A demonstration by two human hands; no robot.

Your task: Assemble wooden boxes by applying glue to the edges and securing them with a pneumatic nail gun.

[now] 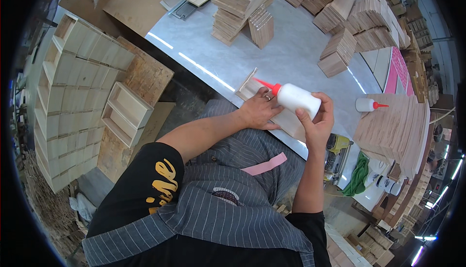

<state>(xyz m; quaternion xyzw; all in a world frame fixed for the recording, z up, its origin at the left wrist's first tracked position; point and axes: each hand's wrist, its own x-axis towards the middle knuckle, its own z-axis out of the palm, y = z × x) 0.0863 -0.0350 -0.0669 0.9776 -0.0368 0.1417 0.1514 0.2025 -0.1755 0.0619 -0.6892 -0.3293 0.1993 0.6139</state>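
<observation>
A thin, pale wooden board (290, 123) lies along the near edge of the table. My left hand (261, 110), with a ring on one finger, grips it, fingers bent over its top and thumb by the near side. In my right hand (321, 122) is a white squeeze bottle (299, 102) with a red collar and pointed red nozzle. The bottle is tilted nearly level, its nozzle pointing left over the board's far end. Whether the tip touches the wood I cannot tell.
On the grey table (296, 39) stand tall stacks of wooden boards (235, 10) and more stacks (338, 53) at the back right. A second glue-type bottle (365, 105) lies right, near a board pile (391, 131) and green cloth (358, 175). Wooden trays (127, 112) stand left.
</observation>
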